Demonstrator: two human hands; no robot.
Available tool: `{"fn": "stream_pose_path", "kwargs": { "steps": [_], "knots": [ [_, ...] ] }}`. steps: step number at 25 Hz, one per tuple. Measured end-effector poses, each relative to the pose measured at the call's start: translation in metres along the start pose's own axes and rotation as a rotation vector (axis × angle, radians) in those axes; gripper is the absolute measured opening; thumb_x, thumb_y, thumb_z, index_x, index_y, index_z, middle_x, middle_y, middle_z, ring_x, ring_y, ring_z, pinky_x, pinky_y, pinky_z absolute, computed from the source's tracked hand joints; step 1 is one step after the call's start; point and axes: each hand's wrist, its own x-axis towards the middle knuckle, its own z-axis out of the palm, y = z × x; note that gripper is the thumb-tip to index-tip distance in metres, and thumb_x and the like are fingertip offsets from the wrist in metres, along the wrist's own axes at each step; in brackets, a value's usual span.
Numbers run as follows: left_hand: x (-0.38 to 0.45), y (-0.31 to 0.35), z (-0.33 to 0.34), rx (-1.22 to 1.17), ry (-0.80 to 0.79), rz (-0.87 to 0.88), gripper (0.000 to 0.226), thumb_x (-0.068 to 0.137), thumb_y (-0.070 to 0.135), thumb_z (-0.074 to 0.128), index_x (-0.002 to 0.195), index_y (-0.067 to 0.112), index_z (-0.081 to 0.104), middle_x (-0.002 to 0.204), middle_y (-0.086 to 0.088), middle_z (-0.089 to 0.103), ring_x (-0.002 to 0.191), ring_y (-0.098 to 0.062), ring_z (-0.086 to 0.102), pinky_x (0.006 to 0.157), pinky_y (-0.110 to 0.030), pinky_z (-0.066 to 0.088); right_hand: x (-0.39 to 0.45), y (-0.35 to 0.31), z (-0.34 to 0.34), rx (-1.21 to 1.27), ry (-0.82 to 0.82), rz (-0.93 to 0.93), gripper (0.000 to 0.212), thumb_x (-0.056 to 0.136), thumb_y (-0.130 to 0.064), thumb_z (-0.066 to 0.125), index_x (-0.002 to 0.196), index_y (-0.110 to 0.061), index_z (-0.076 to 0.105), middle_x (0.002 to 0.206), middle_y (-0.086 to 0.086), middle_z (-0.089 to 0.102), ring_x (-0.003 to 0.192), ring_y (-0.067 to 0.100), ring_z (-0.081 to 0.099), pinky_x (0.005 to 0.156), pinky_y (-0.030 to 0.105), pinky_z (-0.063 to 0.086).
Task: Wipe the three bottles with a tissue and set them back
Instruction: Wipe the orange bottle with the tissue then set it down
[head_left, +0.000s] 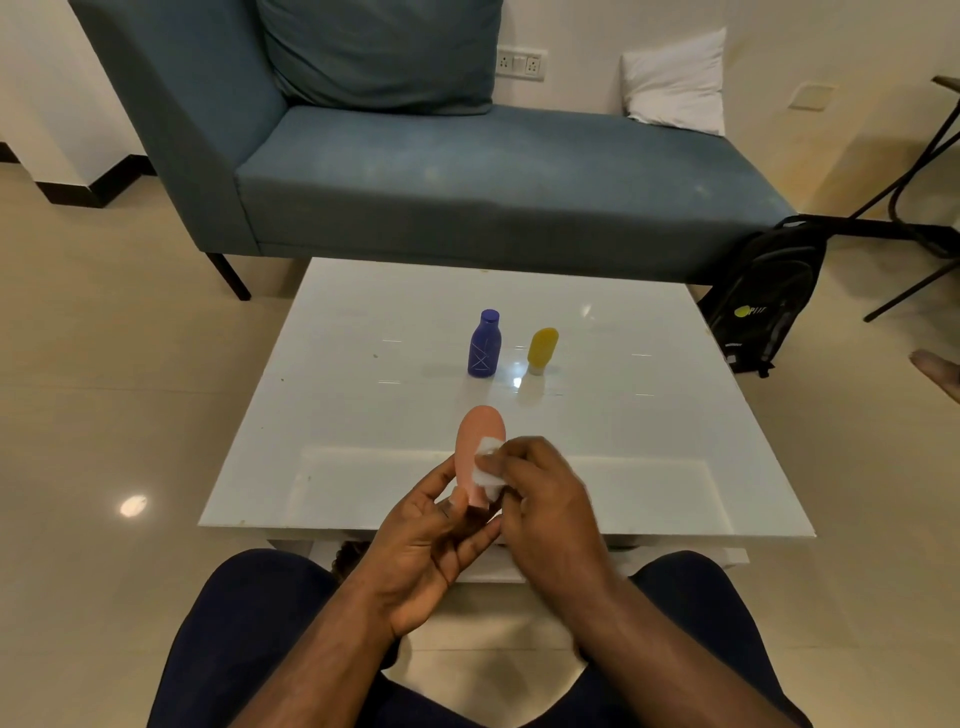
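1. We hold the pink bottle (479, 447) up over the near part of the table (363, 415), our left hand (431, 545) curled round its lower end with thumb and fingers, so that most of the body stands clear above the grip.
2. Our right hand (545, 499) pinches a folded white tissue (488, 465) and presses it against the right flank of the pink bottle; the fingers are bent over the tissue and hold nothing else.
3. We judge that the wiping of this bottle is in progress: the tissue lies on its side, and the bottle is not yet set down.
4. The blue bottle (484, 344) and the yellow bottle (542, 349) stand upright near the middle of the table, just beside one another and well apart from our hands. Whether they are already wiped we cannot tell; nothing on them shows it.
5. What is left, at the least, is to finish the pink bottle and stand it back near the other two; the other two may also need their turn.
6. The table is white, glossy and low, and it reflects the ceiling lights. We sit before it with our knees at its near edge.
7. Beyond it stands a blue-grey sofa (467, 171) with a matching cushion and a white pillow (675, 83). A black backpack (763, 296) leans on the pale tiled floor to the right.
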Motion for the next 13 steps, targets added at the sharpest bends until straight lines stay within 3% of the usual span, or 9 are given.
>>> {"fn": "stream_pose_path", "kwargs": {
  "steps": [3,6,8,10,13],
  "knots": [
    [0.000,0.001,-0.002,-0.021,0.026,-0.005,0.052,0.092,0.006,0.059,0.143,0.011,0.051,0.132,-0.025,0.065,0.113,-0.035,0.070,0.083,-0.038,0.062,-0.020,-0.009,0.003,0.008,-0.054,-0.097,0.032,0.082,-0.007,0.054,0.110,-0.016,0.068,0.106,-0.002,0.060,0.096,0.011,0.057,0.084,0.019,0.049],
    [-0.003,0.002,0.000,-0.065,-0.054,-0.016,0.078,0.076,0.014,0.086,0.144,0.007,0.049,0.137,-0.028,0.061,0.123,-0.039,0.064,0.092,-0.044,0.059,0.003,0.006,-0.001,0.031,0.052,0.026,0.033,0.085,0.002,0.058,0.111,-0.015,0.068,0.110,-0.002,0.057,0.099,0.010,0.056,0.085,0.011,0.045],
    [-0.004,0.002,0.000,-0.083,-0.085,-0.026,0.086,0.071,0.016,0.091,0.144,0.007,0.049,0.138,-0.029,0.060,0.126,-0.040,0.061,0.095,-0.046,0.057,0.016,0.010,-0.003,0.052,0.117,0.098,0.035,0.085,0.005,0.058,0.110,-0.016,0.069,0.111,-0.002,0.056,0.101,0.010,0.056,0.087,0.013,0.047],
    [-0.003,0.003,0.002,-0.098,-0.074,-0.016,0.065,0.086,0.013,0.075,0.145,0.007,0.049,0.139,-0.027,0.060,0.125,-0.038,0.062,0.095,-0.046,0.058,0.008,0.005,0.001,0.091,0.107,0.109,0.036,0.085,0.005,0.058,0.111,-0.017,0.068,0.110,-0.005,0.055,0.100,0.005,0.055,0.086,0.018,0.050],
    [-0.001,0.002,0.001,-0.082,-0.029,-0.014,0.047,0.096,0.011,0.050,0.143,0.005,0.052,0.138,-0.025,0.061,0.122,-0.036,0.064,0.097,-0.043,0.057,-0.021,-0.005,0.010,0.125,0.025,0.027,0.036,0.084,0.002,0.055,0.111,-0.017,0.068,0.106,-0.010,0.053,0.097,0.000,0.054,0.083,0.011,0.047]
  ]
}}
